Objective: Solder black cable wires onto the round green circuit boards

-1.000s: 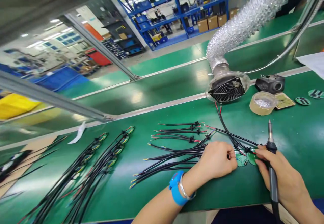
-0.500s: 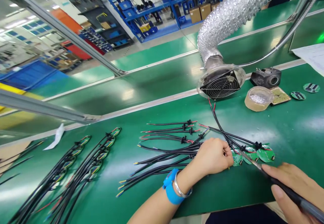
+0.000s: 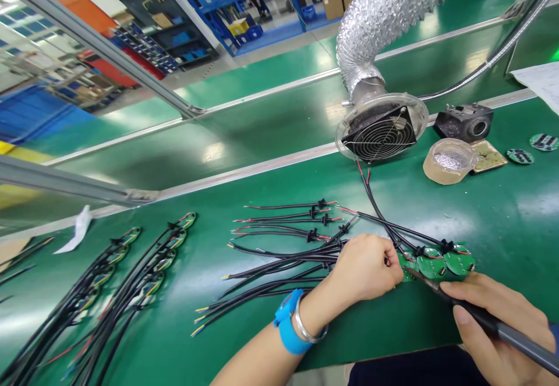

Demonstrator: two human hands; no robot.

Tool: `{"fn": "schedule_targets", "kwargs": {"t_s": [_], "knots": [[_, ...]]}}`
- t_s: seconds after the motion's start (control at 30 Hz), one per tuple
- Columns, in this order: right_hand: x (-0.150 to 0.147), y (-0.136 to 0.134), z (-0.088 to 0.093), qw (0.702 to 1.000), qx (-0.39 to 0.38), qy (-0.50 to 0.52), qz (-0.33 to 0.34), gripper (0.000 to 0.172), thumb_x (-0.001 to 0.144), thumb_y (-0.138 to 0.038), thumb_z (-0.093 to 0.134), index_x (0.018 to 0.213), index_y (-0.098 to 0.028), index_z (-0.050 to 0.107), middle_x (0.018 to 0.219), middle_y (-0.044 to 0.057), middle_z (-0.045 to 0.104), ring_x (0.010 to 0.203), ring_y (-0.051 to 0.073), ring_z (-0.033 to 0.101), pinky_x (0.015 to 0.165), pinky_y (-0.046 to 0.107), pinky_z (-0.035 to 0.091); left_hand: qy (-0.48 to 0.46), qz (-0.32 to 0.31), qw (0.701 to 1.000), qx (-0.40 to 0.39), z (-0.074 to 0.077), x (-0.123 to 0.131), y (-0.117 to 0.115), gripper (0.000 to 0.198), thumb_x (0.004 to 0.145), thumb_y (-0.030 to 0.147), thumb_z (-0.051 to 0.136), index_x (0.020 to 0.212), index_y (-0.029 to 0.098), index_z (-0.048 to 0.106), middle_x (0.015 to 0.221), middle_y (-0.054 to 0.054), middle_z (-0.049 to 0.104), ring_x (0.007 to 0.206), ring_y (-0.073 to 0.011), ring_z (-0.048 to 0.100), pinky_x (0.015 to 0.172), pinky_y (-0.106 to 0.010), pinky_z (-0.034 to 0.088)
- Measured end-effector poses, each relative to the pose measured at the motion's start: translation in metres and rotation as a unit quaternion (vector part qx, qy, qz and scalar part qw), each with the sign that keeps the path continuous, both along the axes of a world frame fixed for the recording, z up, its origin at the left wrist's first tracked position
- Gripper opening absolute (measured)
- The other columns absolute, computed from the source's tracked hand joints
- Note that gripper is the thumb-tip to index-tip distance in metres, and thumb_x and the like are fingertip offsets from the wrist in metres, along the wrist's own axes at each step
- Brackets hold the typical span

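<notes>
My right hand grips a dark soldering iron, its thin tip on the leftmost of the round green circuit boards. Beside that board my left hand is closed, fingertips pinched at its left edge; what they hold is too small to make out. A blue strap and a silver bangle circle the left wrist. Black cables with bare coloured ends run leftward from under this hand. Two more black cables with red ends reach from the boards up toward the fan.
A fume fan on a silver hose stands behind the boards. To its right are a round tub, a sponge tray, a black holder and two small boards. Wired boards in bundles lie at the left.
The iron's tip has moved left and down onto the leftmost board, with my right hand following. My left hand stays closed at the same spot. The view has shifted slightly.
</notes>
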State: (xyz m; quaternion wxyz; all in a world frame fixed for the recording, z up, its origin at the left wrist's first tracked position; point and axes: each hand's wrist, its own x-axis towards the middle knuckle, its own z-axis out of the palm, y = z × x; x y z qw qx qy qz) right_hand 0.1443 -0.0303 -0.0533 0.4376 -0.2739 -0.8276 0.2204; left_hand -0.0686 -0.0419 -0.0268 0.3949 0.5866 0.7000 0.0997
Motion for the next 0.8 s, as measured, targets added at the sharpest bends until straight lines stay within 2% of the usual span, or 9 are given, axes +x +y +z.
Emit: {"fn": "schedule_targets", "kwargs": {"t_s": [0.23, 0.37, 0.5, 0.67, 0.8], "knots": [[-0.003, 0.001, 0.001, 1.0, 0.015, 0.004, 0.017, 0.022, 0.082, -0.009, 0.054, 0.099, -0.016, 0.066, 0.076, 0.004, 0.07, 0.068, 0.017, 0.07, 0.056, 0.026, 0.056, 0.004, 0.005, 1.0, 0.004, 0.0, 0.001, -0.001, 0.011, 0.067, 0.016, 0.059, 0.06, 0.022, 0.065, 0.061, 0.004, 0.068, 0.062, -0.0159, 0.063, 0.06, -0.025, 0.042], [-0.006, 0.0, 0.002, 0.999, 0.022, 0.011, 0.026, 0.022, 0.082, -0.007, 0.053, 0.098, -0.016, 0.066, 0.073, 0.003, 0.068, 0.06, 0.014, 0.066, 0.054, 0.025, 0.054, 0.007, 0.003, 1.0, 0.005, 0.0, 0.002, 0.0, 0.011, 0.066, 0.016, 0.06, 0.06, 0.022, 0.066, 0.062, 0.004, 0.069, 0.063, -0.0163, 0.064, 0.062, -0.026, 0.043], [-0.006, -0.003, 0.006, 0.999, 0.042, 0.015, 0.019, 0.021, 0.082, -0.006, 0.052, 0.095, -0.016, 0.065, 0.074, 0.002, 0.068, 0.06, 0.013, 0.065, 0.057, 0.027, 0.055, 0.009, 0.004, 1.0, 0.005, 0.001, 0.002, 0.001, 0.011, 0.065, 0.015, 0.06, 0.059, 0.022, 0.066, 0.061, 0.004, 0.069, 0.062, -0.0162, 0.064, 0.062, -0.026, 0.044], [-0.005, -0.002, 0.017, 1.0, 0.029, -0.001, 0.008, 0.02, 0.081, -0.007, 0.052, 0.092, -0.017, 0.065, 0.07, 0.002, 0.065, 0.059, 0.013, 0.065, 0.053, 0.025, 0.051, 0.014, 0.003, 1.0, 0.01, 0.002, 0.003, 0.001, 0.011, 0.065, 0.014, 0.06, 0.059, 0.022, 0.065, 0.06, 0.004, 0.068, 0.062, -0.0166, 0.064, 0.062, -0.026, 0.044], [-0.009, -0.003, 0.018, 1.0, 0.014, -0.001, 0.02, 0.02, 0.081, -0.006, 0.052, 0.093, -0.014, 0.065, 0.067, 0.001, 0.062, 0.055, 0.011, 0.06, 0.053, 0.023, 0.05, 0.021, -0.004, 1.0, 0.015, 0.002, 0.003, -0.001, 0.01, 0.066, 0.015, 0.061, 0.06, 0.022, 0.064, 0.061, 0.004, 0.068, 0.063, -0.0173, 0.063, 0.063, -0.027, 0.043]]}}
